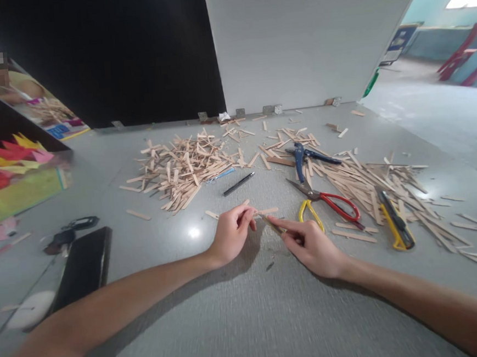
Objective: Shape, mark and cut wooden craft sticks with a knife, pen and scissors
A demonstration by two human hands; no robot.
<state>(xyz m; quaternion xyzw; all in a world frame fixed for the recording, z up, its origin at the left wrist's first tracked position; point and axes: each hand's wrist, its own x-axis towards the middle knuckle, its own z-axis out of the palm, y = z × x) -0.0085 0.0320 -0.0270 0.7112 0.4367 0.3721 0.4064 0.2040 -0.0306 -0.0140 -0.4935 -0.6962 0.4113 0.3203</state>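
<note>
My left hand (233,235) is closed in a pinch near the middle of the table; what sits between its fingertips is too small to make out. Just right of it, my right hand (313,245) grips a slim, pointed tool (272,225), perhaps a craft knife, its tip close to the left fingertips. Short flat wooden sticks (271,211) lie just beyond the fingers. Past them rests a dark pen (239,184). Beside the right hand lie red-handled snips (340,206), a yellow tool handle (309,214) and blue-handled cutters (300,161).
Wooden stick pieces form a heap (180,169) at centre left and another pile (358,183) at right, with a yellow box cutter (395,221). A black phone (80,265) and keys (62,241) lie left. Upright black and white panels (285,43) stand behind; another person (28,85) is far left.
</note>
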